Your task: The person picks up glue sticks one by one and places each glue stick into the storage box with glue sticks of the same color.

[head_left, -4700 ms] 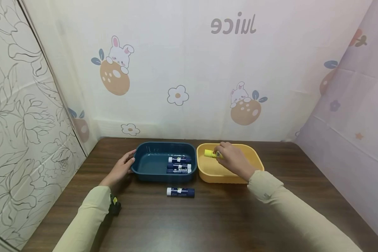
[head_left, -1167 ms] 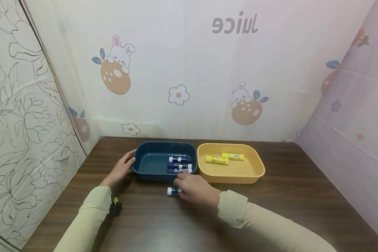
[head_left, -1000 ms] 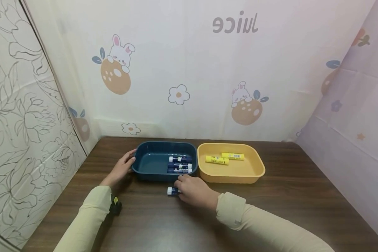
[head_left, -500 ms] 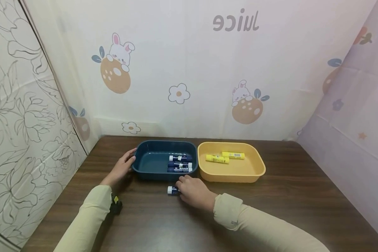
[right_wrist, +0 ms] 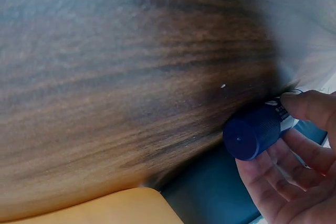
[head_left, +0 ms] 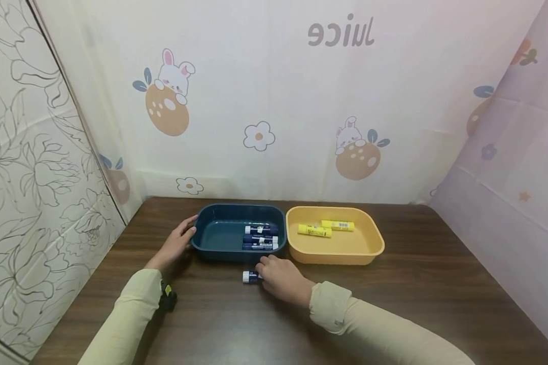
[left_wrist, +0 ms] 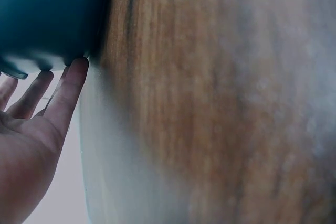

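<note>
My left hand [head_left: 174,244] rests against the left end of a dark blue tray [head_left: 220,235]. In the left wrist view its extended fingers [left_wrist: 67,95] touch the tray's outer wall. Just in front of that tray, my right hand [head_left: 283,280] pinches a navy glue stick [head_left: 249,277] lying sideways over the table; its white end sticks out to the left. The right wrist view shows the thumb on one side of the glue stick [right_wrist: 251,132] and fingers on the other. Three navy glue sticks [head_left: 261,239] lie in the blue tray's right half.
A yellow tray [head_left: 347,247] stands right beside the blue one, with two yellow glue sticks [head_left: 315,231] lying in it. Both trays are near the back of the brown wooden table [head_left: 228,324]. A printed curtain [head_left: 301,101] hangs behind the table.
My right hand has let go of a yellow glue stick in the yellow tray and moved left and forward to the navy one. Over the last second it barely moves. The left hand stays put.
</note>
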### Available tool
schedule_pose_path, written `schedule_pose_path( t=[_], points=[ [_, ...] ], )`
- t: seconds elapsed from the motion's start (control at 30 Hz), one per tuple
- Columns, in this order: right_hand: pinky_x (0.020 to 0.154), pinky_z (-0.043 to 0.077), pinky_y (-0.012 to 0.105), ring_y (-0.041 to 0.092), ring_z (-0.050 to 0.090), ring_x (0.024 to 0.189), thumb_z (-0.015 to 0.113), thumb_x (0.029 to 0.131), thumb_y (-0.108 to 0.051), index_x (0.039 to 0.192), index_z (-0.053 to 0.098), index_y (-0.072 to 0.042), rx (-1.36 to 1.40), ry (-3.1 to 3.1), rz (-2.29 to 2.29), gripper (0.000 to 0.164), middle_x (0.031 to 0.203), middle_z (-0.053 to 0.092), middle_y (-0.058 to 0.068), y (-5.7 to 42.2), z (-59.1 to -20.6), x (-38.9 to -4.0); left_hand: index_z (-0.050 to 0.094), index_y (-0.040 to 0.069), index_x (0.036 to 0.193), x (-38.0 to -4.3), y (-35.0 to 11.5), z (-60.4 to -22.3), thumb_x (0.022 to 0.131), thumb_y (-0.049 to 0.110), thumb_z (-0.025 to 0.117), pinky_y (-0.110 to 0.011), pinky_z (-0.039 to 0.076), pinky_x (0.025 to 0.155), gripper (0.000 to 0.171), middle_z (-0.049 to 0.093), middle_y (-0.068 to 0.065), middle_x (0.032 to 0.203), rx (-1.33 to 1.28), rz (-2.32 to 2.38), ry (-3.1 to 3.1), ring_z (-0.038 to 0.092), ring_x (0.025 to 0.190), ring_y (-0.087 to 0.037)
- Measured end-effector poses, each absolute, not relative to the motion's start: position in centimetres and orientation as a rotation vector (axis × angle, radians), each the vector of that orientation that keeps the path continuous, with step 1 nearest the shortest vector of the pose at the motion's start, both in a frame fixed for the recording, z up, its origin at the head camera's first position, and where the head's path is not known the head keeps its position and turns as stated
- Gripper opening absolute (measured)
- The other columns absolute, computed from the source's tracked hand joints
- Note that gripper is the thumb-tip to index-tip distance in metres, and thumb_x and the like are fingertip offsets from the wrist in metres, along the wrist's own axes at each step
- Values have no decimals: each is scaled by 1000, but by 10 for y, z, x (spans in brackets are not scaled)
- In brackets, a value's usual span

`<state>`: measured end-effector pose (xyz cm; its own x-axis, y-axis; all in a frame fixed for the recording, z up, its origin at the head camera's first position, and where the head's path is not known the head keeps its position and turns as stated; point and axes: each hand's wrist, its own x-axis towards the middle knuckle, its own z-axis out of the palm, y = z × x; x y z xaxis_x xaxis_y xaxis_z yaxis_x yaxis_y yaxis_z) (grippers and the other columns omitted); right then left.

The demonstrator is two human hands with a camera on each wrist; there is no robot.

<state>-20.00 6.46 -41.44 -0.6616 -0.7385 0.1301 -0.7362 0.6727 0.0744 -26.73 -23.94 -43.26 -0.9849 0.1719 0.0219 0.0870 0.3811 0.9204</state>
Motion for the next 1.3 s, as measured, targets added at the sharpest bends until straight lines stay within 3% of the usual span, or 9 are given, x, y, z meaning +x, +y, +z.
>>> schedule_pose_path(
  t=[1.3],
  points=[
    [69, 49, 24, 11, 53, 77, 64, 78, -20, 100, 64, -13, 1157, -2680, -17, 23, 91, 62, 0, 84, -360, -209, 22, 15, 140, -267, -237, -431, 97, 27, 32, -47, 44, 83, 46, 28, -23, 135, 233, 1677, 2550, 36, 117, -38]
  ],
)
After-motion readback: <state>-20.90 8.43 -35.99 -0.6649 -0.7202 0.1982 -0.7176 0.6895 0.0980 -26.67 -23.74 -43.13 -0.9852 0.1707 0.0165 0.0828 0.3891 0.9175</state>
